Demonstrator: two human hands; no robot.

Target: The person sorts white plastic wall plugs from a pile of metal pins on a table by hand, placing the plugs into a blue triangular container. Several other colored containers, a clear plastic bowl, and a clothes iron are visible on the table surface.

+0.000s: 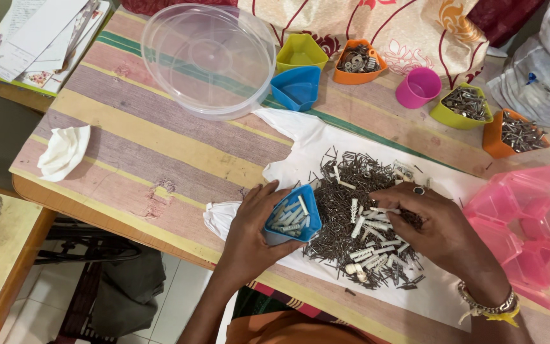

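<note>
White plastic wall plugs [372,250] lie mixed into a pile of dark nails [345,191] on a white cloth [300,137], right under and just below the right fingertips. Right hand [437,223] reaches in from the right, palm down, wrist bent, fingers curled together and pinching a few plugs against the thumb; ring on one finger, bracelet at the wrist. Left hand [249,232] cups a blue wedge-shaped cup [293,216], thumb on the near wall, fingers wrapped under, tilted toward the pile, plugs already inside. Best practice, as I judge: pinch plugs only, shake off nails, keep the cup rim touching the pile's edge. Other coloured cups [459,107] and a clear lid [208,57] sit well beyond the fingers.
</note>
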